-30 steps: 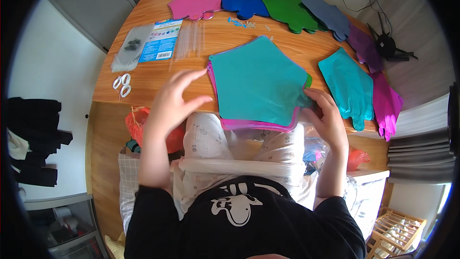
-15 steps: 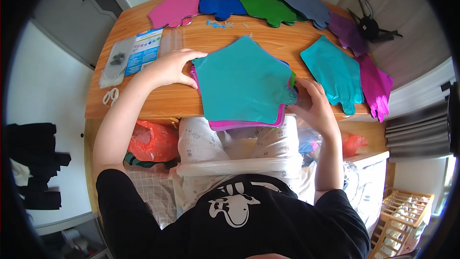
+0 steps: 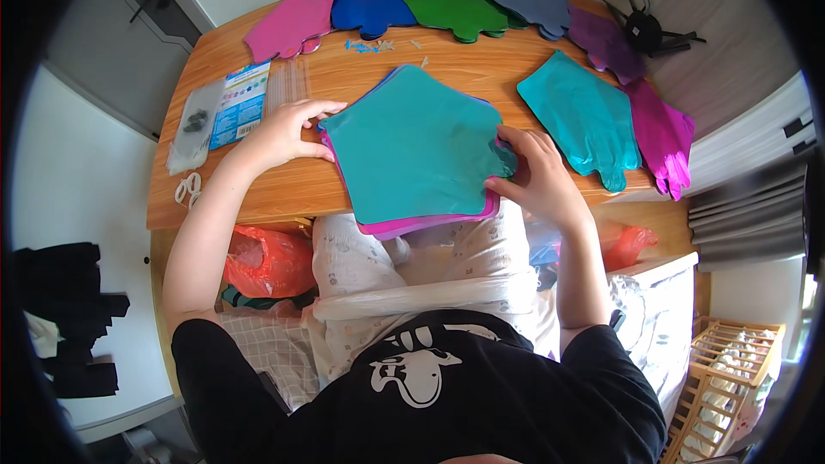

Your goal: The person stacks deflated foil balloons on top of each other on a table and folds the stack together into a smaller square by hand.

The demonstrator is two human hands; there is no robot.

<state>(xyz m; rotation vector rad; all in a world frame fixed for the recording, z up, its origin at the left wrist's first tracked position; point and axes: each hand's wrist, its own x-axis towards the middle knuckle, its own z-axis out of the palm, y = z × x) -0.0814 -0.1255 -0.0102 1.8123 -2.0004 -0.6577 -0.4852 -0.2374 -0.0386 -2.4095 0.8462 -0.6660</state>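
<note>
A stack of flat foil balloons (image 3: 417,150), teal on top with magenta and blue edges peeking out beneath, lies at the table's front edge and overhangs it towards my lap. My left hand (image 3: 279,133) holds its left corner, thumb low and fingers higher along the edge. On the other side, my right hand (image 3: 541,167) curls round the short tail tab, thumb and fingers on either side of it. The undersides of the stack are hidden.
Pink (image 3: 292,21), blue (image 3: 374,0), green (image 3: 451,2), grey (image 3: 524,2) and purple (image 3: 606,41) foil piles line the back. Teal (image 3: 580,116) and magenta (image 3: 662,133) ones lie right. Scissors (image 3: 187,189), a blue-white package (image 3: 241,103) and clear bags (image 3: 198,125) are left.
The view has shifted slightly. My right hand has closed in round the tail tab, and the green and blue edges on the stack's right now show less.
</note>
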